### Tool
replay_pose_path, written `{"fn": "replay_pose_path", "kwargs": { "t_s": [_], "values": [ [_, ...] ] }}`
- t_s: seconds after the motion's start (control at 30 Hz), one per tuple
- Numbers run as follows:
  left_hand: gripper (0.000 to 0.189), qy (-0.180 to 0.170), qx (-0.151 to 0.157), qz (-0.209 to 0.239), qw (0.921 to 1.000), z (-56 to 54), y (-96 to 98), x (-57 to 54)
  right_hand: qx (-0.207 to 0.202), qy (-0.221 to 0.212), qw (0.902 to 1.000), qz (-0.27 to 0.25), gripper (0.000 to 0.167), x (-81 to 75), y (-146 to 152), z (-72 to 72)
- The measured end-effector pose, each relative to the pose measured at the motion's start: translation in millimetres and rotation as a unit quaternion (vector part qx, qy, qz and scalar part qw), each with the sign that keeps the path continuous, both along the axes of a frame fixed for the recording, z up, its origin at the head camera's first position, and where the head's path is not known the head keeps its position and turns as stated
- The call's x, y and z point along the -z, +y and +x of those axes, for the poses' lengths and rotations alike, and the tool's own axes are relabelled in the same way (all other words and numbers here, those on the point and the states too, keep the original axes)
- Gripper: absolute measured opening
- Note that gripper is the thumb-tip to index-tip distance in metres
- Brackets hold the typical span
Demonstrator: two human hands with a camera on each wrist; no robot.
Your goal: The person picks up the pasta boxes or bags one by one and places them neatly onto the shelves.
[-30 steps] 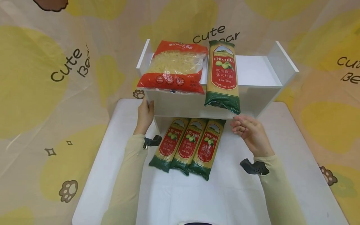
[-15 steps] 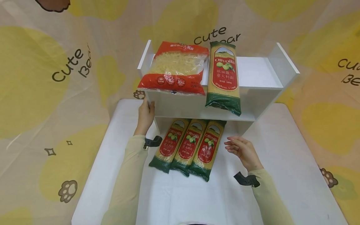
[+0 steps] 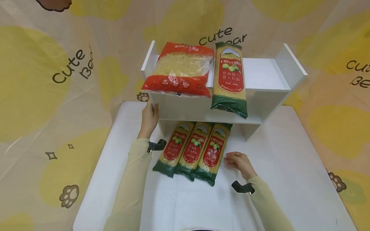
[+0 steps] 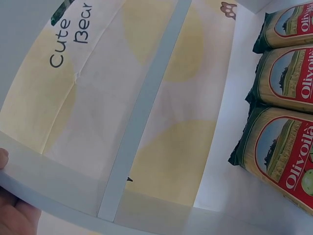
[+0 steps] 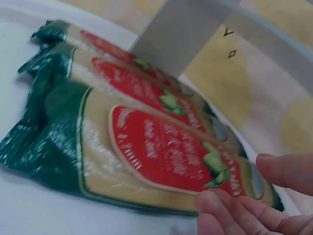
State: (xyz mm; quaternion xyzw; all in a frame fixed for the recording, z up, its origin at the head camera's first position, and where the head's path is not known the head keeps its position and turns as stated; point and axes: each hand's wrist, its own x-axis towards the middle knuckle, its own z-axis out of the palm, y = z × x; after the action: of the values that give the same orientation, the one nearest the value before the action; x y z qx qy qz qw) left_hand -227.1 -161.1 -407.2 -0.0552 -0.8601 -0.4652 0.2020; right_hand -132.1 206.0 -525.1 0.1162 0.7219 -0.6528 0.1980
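At the left side panel of a white two-tier shelf [image 3: 254, 104], my left hand [image 3: 148, 120] grips the board's edge. Thumb and fingers lie on opposite faces of that panel in the left wrist view. My right hand [image 3: 239, 163], fingers loosely bent and holding nothing, hovers just right of the rightmost spaghetti pack [image 3: 213, 149]. Beside that pack lie a middle spaghetti pack [image 3: 196, 146] and a left spaghetti pack [image 3: 177, 144], their far ends under the shelf. In the right wrist view, thumb and fingertips are near the rightmost pack's edge; contact is unclear.
On the upper tier rest a red bag of short pasta [image 3: 182, 65] and another spaghetti pack [image 3: 230, 77], both overhanging the front edge. The shelf stands on a white table [image 3: 185, 205]. A yellow patterned cloth [image 3: 86, 128] hangs behind and around it.
My right hand has come down from the shelf's lower board, toward me and left, to beside the rightmost spaghetti pack. My left hand and the packs have stayed in place.
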Motion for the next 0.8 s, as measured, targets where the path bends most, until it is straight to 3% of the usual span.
{"fn": "replay_pose_path", "kwargs": {
  "t_s": [0.27,0.8],
  "values": [
    [0.042,-0.004,0.001,0.001,1.0000,-0.7,0.1,0.5,-0.002,-0.025,0.9997,0.004,0.034,20.7,-8,3.7],
    [0.040,0.002,0.002,-0.003,1.0000,-1.1,-0.6,0.8,0.006,-0.040,0.9990,0.018,0.034,24.0,-23,0.4]
  ]
}}
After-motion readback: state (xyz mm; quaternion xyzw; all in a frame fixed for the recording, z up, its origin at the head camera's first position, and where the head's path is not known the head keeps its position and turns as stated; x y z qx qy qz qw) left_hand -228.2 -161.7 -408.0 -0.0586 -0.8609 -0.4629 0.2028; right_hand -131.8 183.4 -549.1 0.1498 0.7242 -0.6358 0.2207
